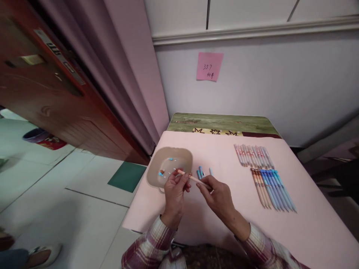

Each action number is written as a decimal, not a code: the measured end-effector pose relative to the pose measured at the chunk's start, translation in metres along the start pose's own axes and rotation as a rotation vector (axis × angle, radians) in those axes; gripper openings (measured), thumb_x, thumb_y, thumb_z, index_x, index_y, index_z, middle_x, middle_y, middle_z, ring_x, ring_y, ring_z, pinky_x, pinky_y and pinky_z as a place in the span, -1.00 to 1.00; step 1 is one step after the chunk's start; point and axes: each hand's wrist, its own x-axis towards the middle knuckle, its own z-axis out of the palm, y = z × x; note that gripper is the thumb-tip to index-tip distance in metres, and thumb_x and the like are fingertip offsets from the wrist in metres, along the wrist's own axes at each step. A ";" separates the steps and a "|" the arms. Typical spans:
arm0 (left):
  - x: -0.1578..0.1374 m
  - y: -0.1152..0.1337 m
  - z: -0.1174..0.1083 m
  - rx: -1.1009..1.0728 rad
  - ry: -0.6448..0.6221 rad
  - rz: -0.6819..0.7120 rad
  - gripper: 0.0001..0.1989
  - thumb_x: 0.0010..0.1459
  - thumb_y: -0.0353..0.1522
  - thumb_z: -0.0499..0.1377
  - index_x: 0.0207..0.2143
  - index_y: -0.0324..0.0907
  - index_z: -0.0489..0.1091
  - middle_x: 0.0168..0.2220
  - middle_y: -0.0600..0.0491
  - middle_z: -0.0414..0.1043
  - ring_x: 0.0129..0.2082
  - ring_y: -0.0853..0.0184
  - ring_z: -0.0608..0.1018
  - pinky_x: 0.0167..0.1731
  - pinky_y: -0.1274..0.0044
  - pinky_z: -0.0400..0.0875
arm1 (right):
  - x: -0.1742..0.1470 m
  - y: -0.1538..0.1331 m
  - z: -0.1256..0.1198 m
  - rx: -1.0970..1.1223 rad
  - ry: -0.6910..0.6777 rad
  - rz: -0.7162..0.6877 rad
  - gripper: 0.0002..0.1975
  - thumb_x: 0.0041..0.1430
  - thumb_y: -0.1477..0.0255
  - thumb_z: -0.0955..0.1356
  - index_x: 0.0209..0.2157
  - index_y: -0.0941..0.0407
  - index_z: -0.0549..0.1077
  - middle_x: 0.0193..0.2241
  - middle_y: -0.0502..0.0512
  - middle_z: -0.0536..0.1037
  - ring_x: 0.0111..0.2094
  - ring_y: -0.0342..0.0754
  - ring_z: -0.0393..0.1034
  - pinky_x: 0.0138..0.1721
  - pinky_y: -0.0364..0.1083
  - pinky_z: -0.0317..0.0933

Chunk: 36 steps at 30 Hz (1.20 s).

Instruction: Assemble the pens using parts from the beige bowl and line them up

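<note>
A slim peach-coloured pen (198,181) is held between both hands, slanting down to the right. My left hand (175,190) pinches it close to its left end, over the edge of a beige plastic bin (151,170). My right hand (220,196) closes its thumb and fingers around the other end, which they partly hide. Inside the bin lie small blue and brown pen parts (161,173) and a blue piece (170,159). Just behind my hands, several blue pen parts (199,172) rest on the pink table cover (224,149).
At the right lie a row of clear pens with red marks (254,156) and a row of brown-topped and blue pens (275,190). A pink note (209,66) is stuck on the wall. A person's foot (42,257) shows at lower left.
</note>
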 end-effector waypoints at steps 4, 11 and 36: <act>0.000 0.000 0.001 0.025 -0.018 0.017 -0.46 -0.10 -0.33 0.37 -0.08 -0.23 0.25 -0.44 0.04 0.54 -0.65 0.52 0.37 -0.65 0.65 0.19 | 0.000 -0.001 -0.002 0.024 -0.080 0.050 -0.60 0.34 0.21 0.17 -0.43 0.06 0.50 -0.58 0.02 0.55 -0.57 -0.09 0.44 -0.49 -0.16 0.14; -0.001 0.000 0.003 0.091 -0.028 0.038 -0.42 -0.11 -0.31 0.39 -0.06 -0.21 0.24 -0.44 0.06 0.54 -0.67 0.51 0.37 -0.66 0.64 0.21 | 0.002 0.000 -0.003 0.081 -0.049 0.065 -0.76 0.20 0.18 0.33 -0.37 0.07 0.46 -0.55 0.01 0.54 -0.57 -0.09 0.40 -0.51 -0.16 0.13; -0.004 -0.007 0.007 0.193 -0.115 0.015 -0.41 -0.07 -0.26 0.36 -0.03 -0.19 0.20 -0.56 0.16 0.47 -0.73 0.49 0.35 -0.73 0.65 0.18 | 0.003 0.016 0.006 0.730 -0.316 0.283 -0.58 0.12 0.03 0.35 -0.33 0.15 0.46 -0.53 0.04 0.51 -0.53 -0.12 0.40 -0.48 -0.15 0.28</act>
